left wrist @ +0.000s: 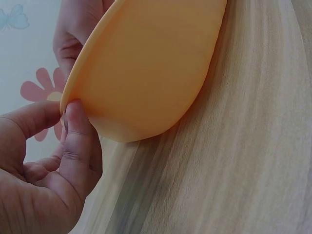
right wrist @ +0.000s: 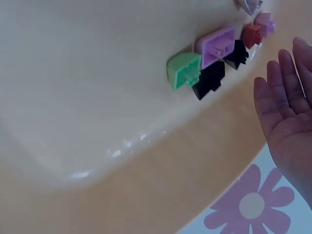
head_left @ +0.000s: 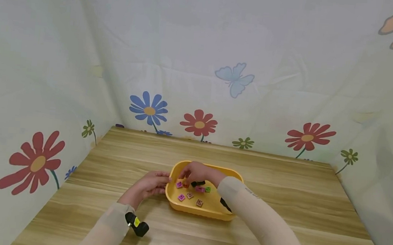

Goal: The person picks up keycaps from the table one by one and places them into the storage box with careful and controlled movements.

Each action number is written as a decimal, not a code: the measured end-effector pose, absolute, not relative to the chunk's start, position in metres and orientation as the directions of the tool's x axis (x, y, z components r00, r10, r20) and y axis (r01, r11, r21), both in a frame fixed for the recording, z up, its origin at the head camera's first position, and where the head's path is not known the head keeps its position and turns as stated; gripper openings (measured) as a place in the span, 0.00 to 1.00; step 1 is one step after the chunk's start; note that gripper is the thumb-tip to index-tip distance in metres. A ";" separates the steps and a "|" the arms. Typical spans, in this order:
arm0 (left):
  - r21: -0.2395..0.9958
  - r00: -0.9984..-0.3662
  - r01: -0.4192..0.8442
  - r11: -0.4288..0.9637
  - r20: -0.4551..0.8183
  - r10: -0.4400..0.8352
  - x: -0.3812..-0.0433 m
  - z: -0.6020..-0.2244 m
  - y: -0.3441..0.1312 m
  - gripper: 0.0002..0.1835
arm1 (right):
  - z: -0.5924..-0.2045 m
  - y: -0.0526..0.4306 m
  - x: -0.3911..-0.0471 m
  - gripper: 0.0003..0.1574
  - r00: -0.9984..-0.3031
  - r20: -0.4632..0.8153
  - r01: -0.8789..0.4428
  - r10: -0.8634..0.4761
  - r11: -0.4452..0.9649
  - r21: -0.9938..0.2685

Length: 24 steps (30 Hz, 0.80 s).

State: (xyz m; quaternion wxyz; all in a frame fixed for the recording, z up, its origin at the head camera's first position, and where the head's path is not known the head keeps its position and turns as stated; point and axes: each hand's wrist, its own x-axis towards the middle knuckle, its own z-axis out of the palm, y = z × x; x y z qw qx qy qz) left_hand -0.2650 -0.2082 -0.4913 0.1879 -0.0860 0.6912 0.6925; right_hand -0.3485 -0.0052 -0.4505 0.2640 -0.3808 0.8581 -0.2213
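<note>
A yellow plastic tub (head_left: pixel 220 209) with rounded corners sits on the wooden table. My left hand (head_left: pixel 151 183) pinches its left rim between thumb and fingers; the left wrist view shows the tub wall (left wrist: pixel 146 68) in that pinch. My right hand (head_left: pixel 196 172) reaches into the tub's left part, its fingers straight or only slightly bent in the right wrist view. Near its fingertips (right wrist: pixel 261 87) lie keycaps: a red one (right wrist: pixel 252 35), a pink one (right wrist: pixel 264 23) and black ones (right wrist: pixel 209 80). A wide pink keycap (right wrist: pixel 217 46) and a green keycap (right wrist: pixel 184 69) lie beside them.
Several more keycaps, such as a brown one (head_left: pixel 199 203) and a pink one (head_left: pixel 181 197), lie on the tub floor towards the near side. Behind the wooden table (head_left: pixel 283 178) hangs a white flowered curtain (head_left: pixel 272 106), which also closes off both sides.
</note>
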 end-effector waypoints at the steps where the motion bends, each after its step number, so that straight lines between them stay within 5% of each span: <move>1: 0.925 -0.915 -0.378 0.029 -0.378 0.140 -0.265 -0.492 -0.208 0.23 | -0.448 -0.004 -0.348 0.17 -0.569 -0.284 -0.548 -0.771 0.614 -0.569; 24: 0.923 -0.914 -0.380 0.059 -0.384 0.129 -0.266 -0.492 -0.208 0.26 | -0.400 0.056 -0.338 0.15 -0.689 -0.223 -0.469 -0.690 0.659 -0.588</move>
